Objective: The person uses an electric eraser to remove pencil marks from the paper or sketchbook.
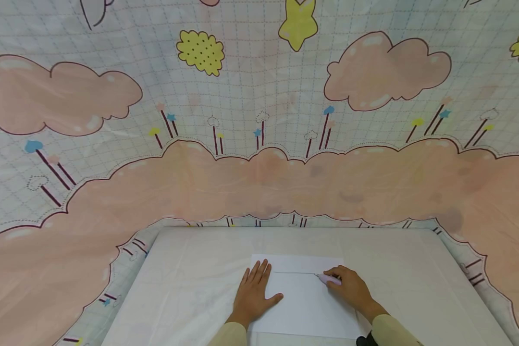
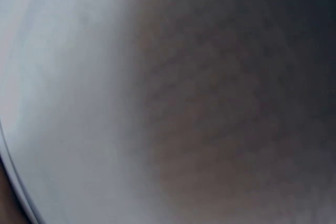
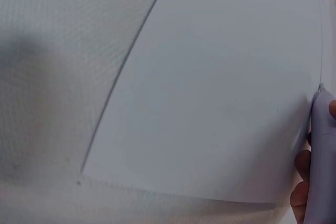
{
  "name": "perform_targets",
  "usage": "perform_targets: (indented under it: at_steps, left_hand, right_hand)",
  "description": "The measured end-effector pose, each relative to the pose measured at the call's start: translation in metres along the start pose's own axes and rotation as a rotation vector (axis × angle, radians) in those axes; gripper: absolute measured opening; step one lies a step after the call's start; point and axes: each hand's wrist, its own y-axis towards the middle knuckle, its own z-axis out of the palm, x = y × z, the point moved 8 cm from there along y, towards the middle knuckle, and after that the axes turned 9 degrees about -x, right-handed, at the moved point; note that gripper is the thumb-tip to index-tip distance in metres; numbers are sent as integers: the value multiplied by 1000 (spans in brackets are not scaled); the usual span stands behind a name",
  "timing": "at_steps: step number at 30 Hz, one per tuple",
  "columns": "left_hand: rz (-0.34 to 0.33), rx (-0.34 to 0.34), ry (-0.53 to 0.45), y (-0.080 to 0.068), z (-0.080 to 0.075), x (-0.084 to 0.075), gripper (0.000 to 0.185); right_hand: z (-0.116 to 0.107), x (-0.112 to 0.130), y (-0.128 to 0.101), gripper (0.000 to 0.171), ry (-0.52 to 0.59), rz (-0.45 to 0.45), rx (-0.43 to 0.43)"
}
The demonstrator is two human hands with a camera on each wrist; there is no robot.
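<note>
Pen on paper, mid-table.
Left hand (image 1: 253,293) flat, fingers straight, pressing paper (image 1: 304,307); right hand (image 1: 350,288) grips lilac pen (image 1: 328,278), tip on a thin line. Table (image 1: 190,288) margin open all round.

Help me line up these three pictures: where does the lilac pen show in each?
Head: lilac pen bottom centre, in the right hand.
Left wrist: not in it.
Right wrist: pen at the right edge.
Shared landmark: the white paper sheet with its drawn line.
</note>
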Motion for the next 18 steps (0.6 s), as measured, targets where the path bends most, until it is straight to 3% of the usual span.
perform_targets:
  at_steps: [10,18]
  left_hand:
    - [12,-25,1,-1,-2,-4,93]
    - [14,-58,39,-3,4,0,94]
  right_hand:
    - [-9,-2,-3,21,-6,-8,-21]
    - [-3,-3,-2,22,25,-28,-27]
